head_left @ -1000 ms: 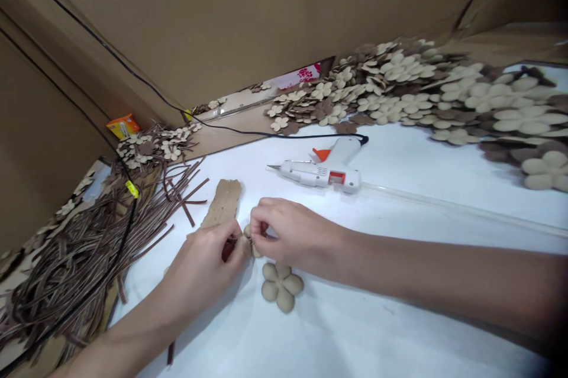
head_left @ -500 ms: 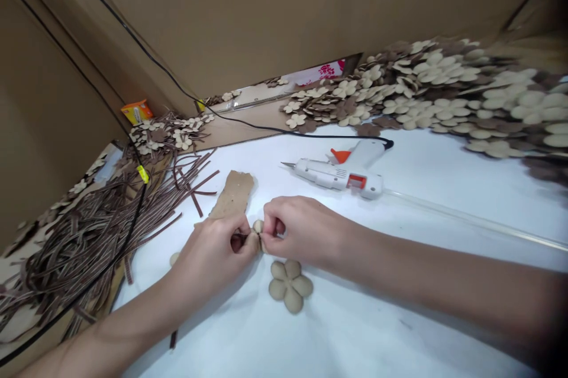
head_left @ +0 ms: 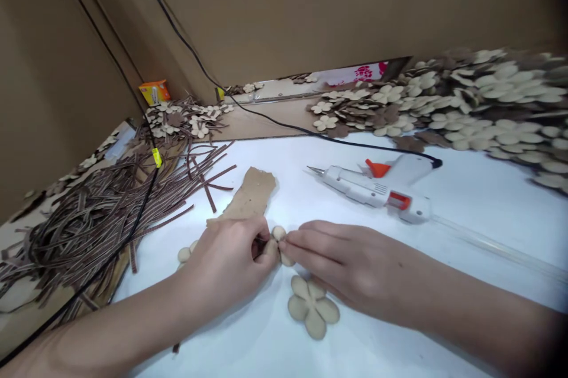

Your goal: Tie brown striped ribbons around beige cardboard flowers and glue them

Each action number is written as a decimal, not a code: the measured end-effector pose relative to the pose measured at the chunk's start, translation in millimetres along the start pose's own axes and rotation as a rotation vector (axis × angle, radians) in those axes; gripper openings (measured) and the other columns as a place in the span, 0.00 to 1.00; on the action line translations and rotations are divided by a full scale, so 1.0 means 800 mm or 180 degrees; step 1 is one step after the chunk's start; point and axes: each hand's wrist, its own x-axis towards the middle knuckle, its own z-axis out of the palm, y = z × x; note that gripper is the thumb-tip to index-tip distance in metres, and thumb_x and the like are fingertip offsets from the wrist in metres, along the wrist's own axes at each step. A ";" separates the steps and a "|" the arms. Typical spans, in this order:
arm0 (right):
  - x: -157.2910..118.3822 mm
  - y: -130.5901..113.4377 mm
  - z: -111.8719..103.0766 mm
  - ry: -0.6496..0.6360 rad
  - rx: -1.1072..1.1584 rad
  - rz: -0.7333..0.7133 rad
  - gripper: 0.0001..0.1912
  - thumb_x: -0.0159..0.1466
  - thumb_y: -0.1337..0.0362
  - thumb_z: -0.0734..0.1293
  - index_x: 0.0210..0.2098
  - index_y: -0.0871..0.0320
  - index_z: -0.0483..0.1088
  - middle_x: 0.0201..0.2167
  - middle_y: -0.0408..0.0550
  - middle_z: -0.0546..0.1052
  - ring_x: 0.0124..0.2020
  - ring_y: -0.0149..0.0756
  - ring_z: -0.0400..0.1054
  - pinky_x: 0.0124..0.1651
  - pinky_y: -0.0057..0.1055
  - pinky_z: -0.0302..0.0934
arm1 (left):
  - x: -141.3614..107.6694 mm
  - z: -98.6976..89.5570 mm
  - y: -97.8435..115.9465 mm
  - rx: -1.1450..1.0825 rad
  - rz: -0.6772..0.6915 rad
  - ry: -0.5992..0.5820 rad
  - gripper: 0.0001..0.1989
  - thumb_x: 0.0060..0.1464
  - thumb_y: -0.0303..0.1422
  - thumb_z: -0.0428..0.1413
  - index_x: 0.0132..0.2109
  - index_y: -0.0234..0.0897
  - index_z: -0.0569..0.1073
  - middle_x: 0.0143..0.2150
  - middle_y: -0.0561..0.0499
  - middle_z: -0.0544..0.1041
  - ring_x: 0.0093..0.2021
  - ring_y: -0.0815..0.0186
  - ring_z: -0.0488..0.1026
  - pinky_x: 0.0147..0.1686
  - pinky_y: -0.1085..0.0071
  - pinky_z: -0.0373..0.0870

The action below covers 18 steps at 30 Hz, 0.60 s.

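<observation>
Cardboard walls (head_left: 310,11) box us in at the back and left, and a white tabletop (head_left: 284,180) runs beneath everything, its open room lying between the glue gun and our forearms and along the near edge. A drift of beige and brown flower cutouts (head_left: 488,100) banks up along the far right edge, while a heap of striped brown strips (head_left: 97,224) spills along the left edge, crossed by a black cord (head_left: 284,126). That cord reaches a white hot glue gun (head_left: 373,189), with a long clear glue stick (head_left: 497,245) running from its rear. A torn cardboard strip (head_left: 251,194) lies just past our left hand (head_left: 226,265), which is closed on a small flower (head_left: 278,233) above a flat five-petal flower (head_left: 313,307). Our right hand (head_left: 350,265) has its fingertips (head_left: 288,242) against that small flower; whether it grips, we cannot tell. The yellow-and-orange box (head_left: 154,92) in the far corner carries print too small to read.
</observation>
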 end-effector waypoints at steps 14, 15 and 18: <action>0.009 0.014 -0.011 -0.0658 -0.0068 -0.0302 0.18 0.67 0.73 0.52 0.41 0.68 0.72 0.40 0.55 0.71 0.36 0.37 0.62 0.36 0.33 0.65 | 0.000 -0.036 -0.008 -0.0104 0.0102 -0.0337 0.14 0.56 0.41 0.47 0.28 0.41 0.70 0.21 0.57 0.70 0.22 0.69 0.64 0.20 0.74 0.53; 0.009 0.015 -0.011 -0.0675 0.0007 -0.0258 0.18 0.67 0.72 0.52 0.43 0.68 0.71 0.40 0.54 0.71 0.36 0.37 0.62 0.36 0.32 0.65 | -0.002 -0.043 -0.008 -0.0004 0.0175 -0.0265 0.14 0.57 0.41 0.47 0.28 0.41 0.70 0.21 0.58 0.69 0.21 0.70 0.63 0.20 0.74 0.53; 0.008 0.016 -0.011 -0.0739 0.0216 -0.0165 0.16 0.68 0.71 0.53 0.44 0.67 0.71 0.39 0.52 0.71 0.35 0.35 0.61 0.37 0.31 0.64 | -0.007 -0.060 -0.008 0.0268 0.0634 0.0190 0.11 0.57 0.38 0.47 0.34 0.40 0.71 0.25 0.56 0.72 0.24 0.69 0.65 0.23 0.73 0.57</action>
